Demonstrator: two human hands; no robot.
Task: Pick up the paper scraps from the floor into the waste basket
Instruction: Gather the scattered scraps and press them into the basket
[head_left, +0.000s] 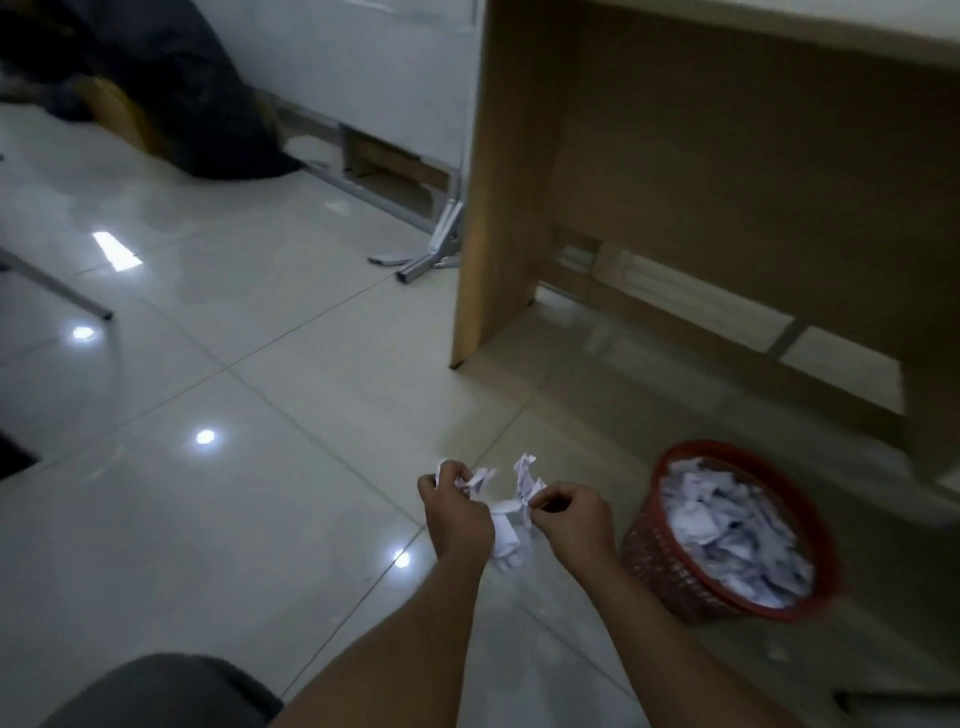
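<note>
Both my hands are held out over the tiled floor, close together. My left hand (457, 512) grips a bunch of white paper scraps (506, 525), some sticking out above its fingers and some hanging below. My right hand (571, 514) pinches more of the scraps at its fingertips. A red mesh waste basket (649, 556) stands on the floor just right of my right hand, filled nearly to the rim with white paper scraps (727, 530).
A wooden desk (498, 208) stands behind the basket, its side panel reaching the floor. A white partition on metal feet (431, 254) lies farther back. A dark bag (197, 104) sits at the far left. A metal leg (57, 286) crosses the left edge. My knee (166, 696) shows at the bottom.
</note>
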